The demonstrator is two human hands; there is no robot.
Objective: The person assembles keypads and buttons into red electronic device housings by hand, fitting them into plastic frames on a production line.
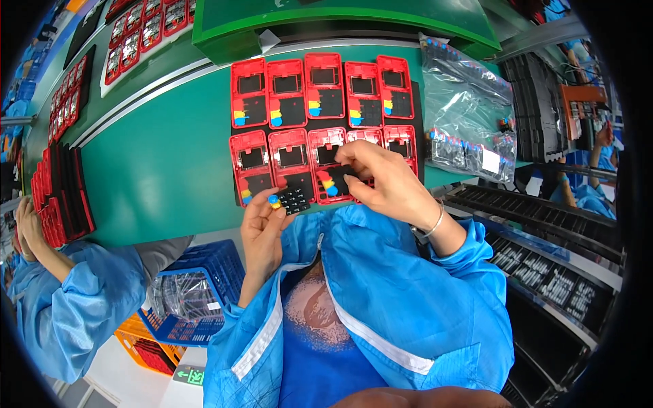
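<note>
Low over the front of the green table, my left hand (261, 230) pinches a black rubber keypad (294, 201) with small white marks and blue and yellow keys at one end. My right hand (393, 182) reaches over the front row of red phone housings. Its thumb and fingers close on another black keypad (335, 178), in the middle red housing (315, 144); red, yellow and blue keys show at this keypad's left side. The fingertips partly cover the keypad. A neighbouring red housing (291, 137) lies beside it, and my right hand partly hides the housings to the right.
A back row of red housings (285, 68) holds keypads with yellow and blue keys. Clear plastic bags (466, 102) of keypads lie to the right, near stacked black trays (537, 109). At left, a co-worker's hands (30, 228) are beside stacked red housings (51, 194). A blue crate (228, 262) stands below.
</note>
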